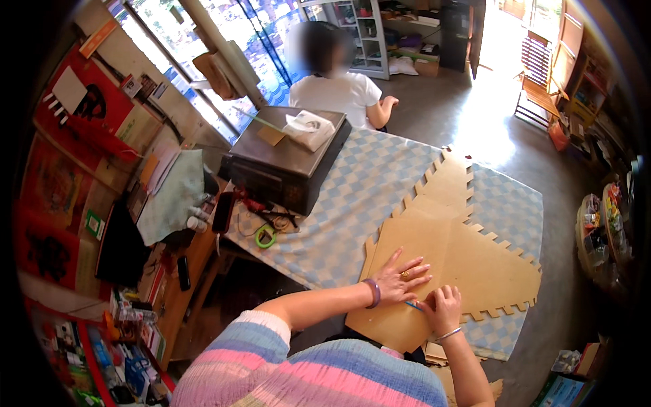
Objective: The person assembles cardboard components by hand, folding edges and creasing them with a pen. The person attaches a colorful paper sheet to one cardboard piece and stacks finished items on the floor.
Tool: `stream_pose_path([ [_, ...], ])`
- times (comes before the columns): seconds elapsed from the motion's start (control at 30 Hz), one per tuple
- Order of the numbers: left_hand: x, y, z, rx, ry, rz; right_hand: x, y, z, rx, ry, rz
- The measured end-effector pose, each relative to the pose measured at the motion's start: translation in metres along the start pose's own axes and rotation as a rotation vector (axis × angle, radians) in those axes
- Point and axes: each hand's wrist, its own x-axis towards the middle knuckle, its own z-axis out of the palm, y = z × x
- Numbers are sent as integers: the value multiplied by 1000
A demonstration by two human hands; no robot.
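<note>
A large tan cardboard sheet [407, 244] lies on the table in front of me, with a faint fold line running across it. My left hand [401, 277] rests on it with fingers spread, pressing it flat. Close beside, my right hand [443, 310] is closed in a pinch low on the sheet. A thin blue tool [413, 304] shows between the two hands, apparently in the right fingers; its kind is hard to make out. Beneath and beyond this sheet are cardboard pieces with notched edges, one reaching right [502, 275] and one pointing away [444, 183].
A blue-and-white checked cloth [369, 166] covers the table. A dark metal box [288, 156] at the far left bears a tissue pack [310, 130]. Green tape [266, 236] and cords lie nearby. Beyond the table sits another person [332, 95] in white. A wooden chair [538, 85] stands far right.
</note>
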Motion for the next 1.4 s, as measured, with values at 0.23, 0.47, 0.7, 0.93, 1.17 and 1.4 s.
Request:
stream_pose_path([
  [0.23,2,4,-5,44,4,0,-3,1,0,14,46,-44],
  [0.47,1,2,-9,118,-20,16,13,-50,28,397,239,67],
  [0.7,0,1,0,-11,0,-2,16,-45,53,465,338,230],
  [0.93,-3,-15,1,-67,198,108,18,-44,50,562,353,230],
  [1.17,-3,-15,-9,80,-116,81,38,-57,59,521,405,188],
  [1.4,-4,-17,0,-17,120,95,31,-34,49,699,389,232],
])
